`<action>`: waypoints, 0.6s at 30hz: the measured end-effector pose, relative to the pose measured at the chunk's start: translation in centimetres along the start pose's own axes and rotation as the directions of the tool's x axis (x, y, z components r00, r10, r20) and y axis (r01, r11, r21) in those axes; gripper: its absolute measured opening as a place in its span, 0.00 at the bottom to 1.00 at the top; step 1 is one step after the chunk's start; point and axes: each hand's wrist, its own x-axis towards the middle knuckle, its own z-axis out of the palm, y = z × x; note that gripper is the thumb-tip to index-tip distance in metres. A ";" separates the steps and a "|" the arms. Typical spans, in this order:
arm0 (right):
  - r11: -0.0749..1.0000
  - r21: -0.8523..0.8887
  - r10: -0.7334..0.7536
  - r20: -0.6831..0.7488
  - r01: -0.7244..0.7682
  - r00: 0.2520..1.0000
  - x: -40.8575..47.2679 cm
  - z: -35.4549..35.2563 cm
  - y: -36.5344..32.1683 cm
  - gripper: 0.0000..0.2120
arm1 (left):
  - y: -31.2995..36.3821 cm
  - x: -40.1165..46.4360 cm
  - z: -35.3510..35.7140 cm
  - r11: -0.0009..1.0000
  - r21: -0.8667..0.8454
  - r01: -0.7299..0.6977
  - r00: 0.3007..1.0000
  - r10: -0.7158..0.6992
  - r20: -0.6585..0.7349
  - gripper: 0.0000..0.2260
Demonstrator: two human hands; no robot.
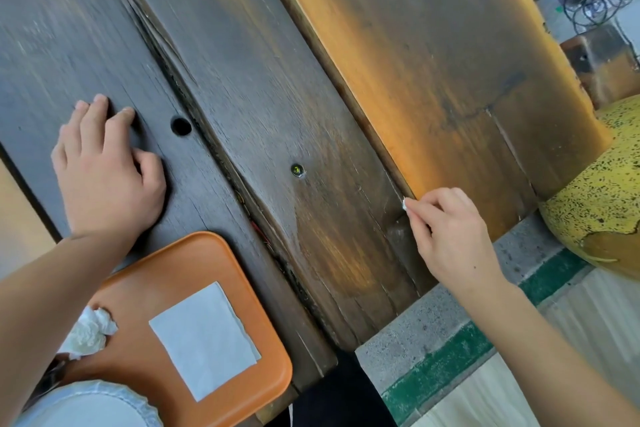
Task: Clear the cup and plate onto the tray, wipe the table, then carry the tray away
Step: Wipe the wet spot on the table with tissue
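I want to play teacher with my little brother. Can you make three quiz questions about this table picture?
1. True or false: the orange tray carries a flat napkin and a crumpled tissue.
2. What does the right hand pinch? A) a spoon B) a tiny white scrap C) a cup
3. What is the left hand resting on?

Key: 1 true. 2 B. 3 the dark wooden table, fingers curled, holding nothing.
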 end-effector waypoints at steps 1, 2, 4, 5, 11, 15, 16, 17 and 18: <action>1.000 -0.018 0.002 0.010 -0.001 1.000 -0.4 0.0 0.1 0.06 | 0.0 0.0 -0.1 1.000 0.000 0.004 1.000 -0.004 0.005 0.23; 1.000 -0.028 0.003 0.011 -0.003 1.000 -0.6 -0.1 0.3 0.06 | 0.1 0.0 -0.1 1.000 -0.002 0.008 1.000 -0.008 0.009 0.23; 1.000 -0.021 -0.003 -0.023 0.002 1.000 -0.3 -0.4 0.3 0.06 | 0.3 0.0 -0.3 1.000 -0.005 0.014 1.000 -0.014 0.017 0.23; 1.000 -0.011 -0.010 -0.047 0.009 0.999 0.2 -0.5 0.2 0.07 | 0.4 0.0 -0.3 1.000 -0.003 0.016 1.000 -0.016 0.022 0.23; 0.995 -0.008 -0.102 -0.072 0.102 0.992 4.1 0.0 -1.2 0.10 | 0.6 0.3 -0.6 0.997 -0.056 0.044 0.996 -0.040 0.076 0.24; 0.987 -0.036 -0.156 -0.035 0.155 0.987 4.7 0.3 -0.8 0.11 | 0.7 0.3 -0.8 0.998 -0.044 0.033 0.997 -0.029 0.078 0.24; 0.986 -0.043 -0.164 -0.028 0.163 0.986 4.4 0.4 -0.7 0.11 | 0.8 0.3 -0.8 0.998 -0.046 0.034 0.997 -0.030 0.077 0.24; 0.987 -0.041 -0.158 -0.025 0.157 0.987 4.1 0.5 -0.6 0.11 | 0.8 0.3 -0.8 0.998 -0.049 0.036 0.997 -0.033 0.075 0.24; 0.989 -0.036 -0.145 -0.018 0.145 0.989 3.7 0.5 -0.5 0.10 | 0.8 0.3 -0.8 0.998 -0.050 0.038 0.997 -0.034 0.075 0.24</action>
